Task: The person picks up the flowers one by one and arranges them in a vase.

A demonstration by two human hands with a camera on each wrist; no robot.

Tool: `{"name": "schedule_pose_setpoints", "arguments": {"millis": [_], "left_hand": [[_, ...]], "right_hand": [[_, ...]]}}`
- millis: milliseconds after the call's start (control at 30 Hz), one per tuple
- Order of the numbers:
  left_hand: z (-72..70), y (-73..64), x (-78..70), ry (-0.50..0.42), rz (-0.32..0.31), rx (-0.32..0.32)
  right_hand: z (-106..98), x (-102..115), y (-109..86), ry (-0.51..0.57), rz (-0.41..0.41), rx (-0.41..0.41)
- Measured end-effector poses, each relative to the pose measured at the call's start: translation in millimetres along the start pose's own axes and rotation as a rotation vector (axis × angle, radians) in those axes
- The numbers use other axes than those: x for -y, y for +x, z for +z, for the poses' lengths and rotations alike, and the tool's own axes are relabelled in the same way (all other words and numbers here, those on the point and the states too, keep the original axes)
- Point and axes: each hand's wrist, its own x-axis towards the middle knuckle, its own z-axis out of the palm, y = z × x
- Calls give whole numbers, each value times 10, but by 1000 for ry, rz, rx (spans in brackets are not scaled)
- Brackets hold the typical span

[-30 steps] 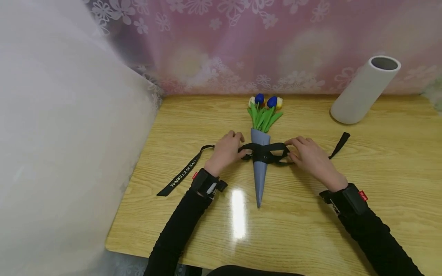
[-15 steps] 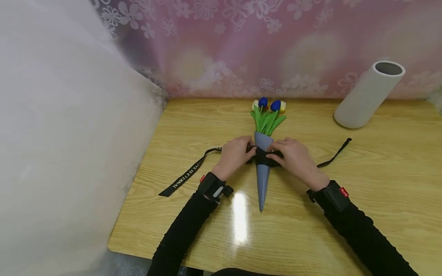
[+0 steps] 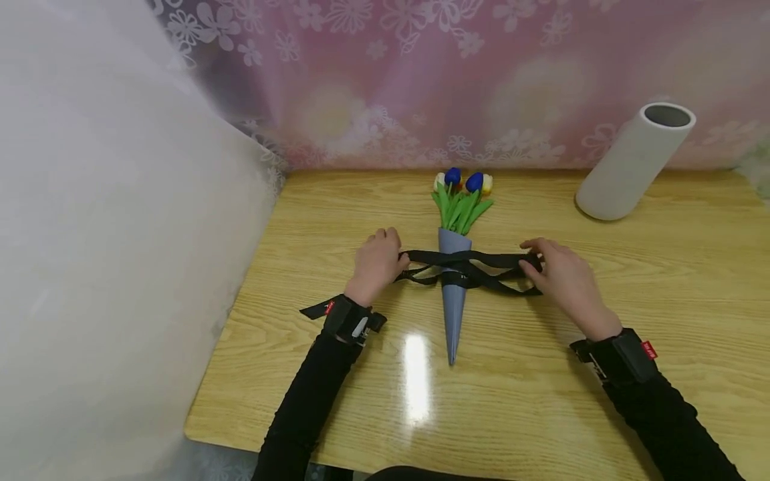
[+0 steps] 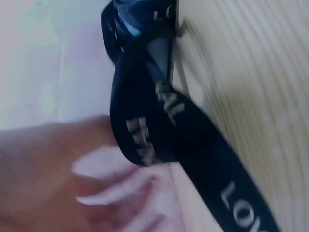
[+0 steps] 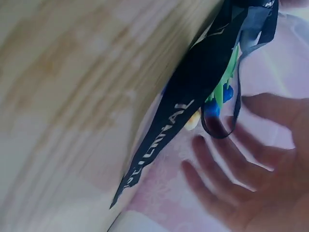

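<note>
- Black ribbon (image 3: 466,267) crossed over the grey-blue cone (image 3: 452,300) mid-table, strands stretched left-right between your hands; the crossing itself was too dark to resolve.
- Wrist views were blurred: only part of the ribbon lettering read, ends cut off.
- Cone's long axis ran near-far, tip toward you, flowers (image 3: 460,194) pointing at the curtain (image 3: 421,73).
- Your left hand (image 3: 375,264) sat left of the cone, fingers curled on the ribbon loop.
- Your right hand (image 3: 565,280) sat right of it, fingertips pinching the ribbon, the other fingers loosely spread.
- Both forearms angled in from the near edge of the table (image 3: 662,267).
- White vase (image 3: 631,164) stood far right, well apart.
</note>
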Motion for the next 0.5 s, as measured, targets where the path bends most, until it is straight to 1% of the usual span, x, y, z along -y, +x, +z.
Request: {"name": "schedule_pose_setpoints", "arguments": {"millis": [67, 133, 167, 233, 267, 333, 367, 433, 500], "left_hand": [[3, 22, -27, -76, 121, -28], [13, 57, -76, -169, 256, -21], [25, 72, -102, -199, 310, 5], [60, 88, -145, -214, 391, 80], [83, 90, -160, -206, 408, 127], [122, 75, -175, -173, 409, 208], [135, 64, -174, -151, 393, 239], [145, 37, -160, -113, 350, 281], [128, 6, -126, -86, 299, 296]], "right_hand": [[32, 38, 42, 25, -81, -26], [66, 96, 103, 49, -191, -31], [87, 126, 138, 62, -248, -20], [130, 188, 209, 75, -338, 39], [149, 215, 240, 74, -369, 72], [189, 252, 286, 47, -387, 146], [206, 263, 299, 31, -378, 178], [229, 259, 296, -22, -337, 221], [238, 226, 268, -69, -286, 246]]}}
